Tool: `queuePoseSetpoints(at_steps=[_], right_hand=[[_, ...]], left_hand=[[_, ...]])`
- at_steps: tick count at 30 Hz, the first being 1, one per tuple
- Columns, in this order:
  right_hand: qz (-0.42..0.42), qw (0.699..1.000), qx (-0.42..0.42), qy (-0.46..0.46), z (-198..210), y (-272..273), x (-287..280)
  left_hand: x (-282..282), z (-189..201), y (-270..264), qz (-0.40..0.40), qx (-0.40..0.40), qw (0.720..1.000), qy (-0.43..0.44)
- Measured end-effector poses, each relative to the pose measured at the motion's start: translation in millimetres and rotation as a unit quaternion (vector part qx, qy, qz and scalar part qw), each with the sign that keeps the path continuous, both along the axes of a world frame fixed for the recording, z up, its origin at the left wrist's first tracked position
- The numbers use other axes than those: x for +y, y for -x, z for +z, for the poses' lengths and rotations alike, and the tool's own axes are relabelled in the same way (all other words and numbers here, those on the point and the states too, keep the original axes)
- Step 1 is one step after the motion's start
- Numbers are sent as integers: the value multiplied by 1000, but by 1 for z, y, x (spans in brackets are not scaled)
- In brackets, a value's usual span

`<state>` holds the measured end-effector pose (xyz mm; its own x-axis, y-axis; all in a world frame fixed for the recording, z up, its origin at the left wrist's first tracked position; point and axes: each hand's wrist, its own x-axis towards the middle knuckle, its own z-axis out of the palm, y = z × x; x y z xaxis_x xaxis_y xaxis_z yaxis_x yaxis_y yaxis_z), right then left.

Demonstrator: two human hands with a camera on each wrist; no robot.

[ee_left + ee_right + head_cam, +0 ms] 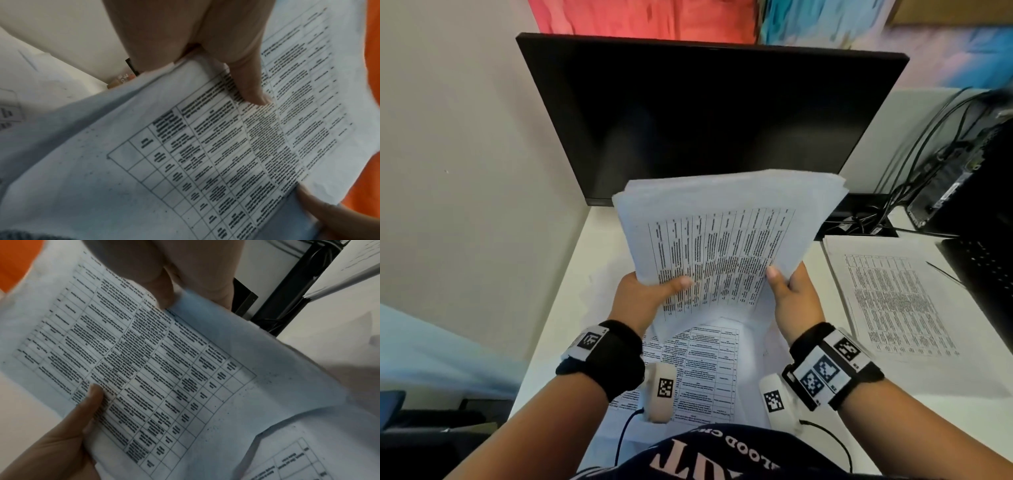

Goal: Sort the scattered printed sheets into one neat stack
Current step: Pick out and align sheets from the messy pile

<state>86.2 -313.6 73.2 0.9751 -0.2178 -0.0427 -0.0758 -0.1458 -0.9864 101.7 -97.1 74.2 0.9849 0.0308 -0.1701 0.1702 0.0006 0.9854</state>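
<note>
Head view: the left hand (640,301) and right hand (796,301) each keep a closed grip on a lower corner of the bundle of sheets (722,240), raised above the white surface (887,411) before a dark monitor (705,120); one sheet (705,366) lies beneath, another sheet (893,301) to the right. Left wrist view: the thumb (246,81) presses the printed table. Right wrist view: the right thumb (164,288) pinches the bundle's edge.

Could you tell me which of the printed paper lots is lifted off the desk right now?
The bundle in front of the monitor: left hand and right hand grip its lower corners. The sheet at right and the sheet near the wrists lie flat.
</note>
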Motion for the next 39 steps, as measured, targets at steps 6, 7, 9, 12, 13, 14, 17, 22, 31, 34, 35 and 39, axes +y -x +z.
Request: queuePoseSetpoints(at_steps=[6, 7, 9, 12, 13, 14, 17, 22, 31, 34, 35, 39], right_hand=[[4, 1000, 19, -7, -4, 2, -7], [7, 1000, 27, 2, -7, 2, -7], [14, 999, 46, 17, -11, 0, -5], [10, 997, 67, 25, -16, -2, -3], [5, 997, 69, 23, -16, -2, -3], [-2, 997, 69, 18, -14, -2, -3], [-21, 999, 49, 5, -8, -5, -12], [-1, 998, 54, -12, -2, -6, -29], [40, 991, 125, 41, 5, 1, -69], [14, 989, 137, 59, 1, 5, -80], [9, 988, 141, 65, -1, 6, -83], [8, 982, 174, 77, -5, 12, -96]], left_hand=[[6, -14, -9, -74, 44, 993, -77], [6, -17, -10, -91, 60, 989, -95], [5, -22, -11, -101, 81, 985, -114], [0, -27, -13, -100, 82, 981, -145], [-2, -27, -13, -87, 78, 981, -155], [-3, -27, -14, -67, 75, 983, -155], [-4, -22, -14, -42, 77, 989, -121], [-13, 0, -6, -125, 60, 980, -141], [-32, 9, -3, -104, 104, 964, -220], [-44, 7, -4, -133, 124, 934, -307], [-47, 3, -5, -148, 135, 927, -316], [-59, -6, -4, -158, 150, 930, -295]])
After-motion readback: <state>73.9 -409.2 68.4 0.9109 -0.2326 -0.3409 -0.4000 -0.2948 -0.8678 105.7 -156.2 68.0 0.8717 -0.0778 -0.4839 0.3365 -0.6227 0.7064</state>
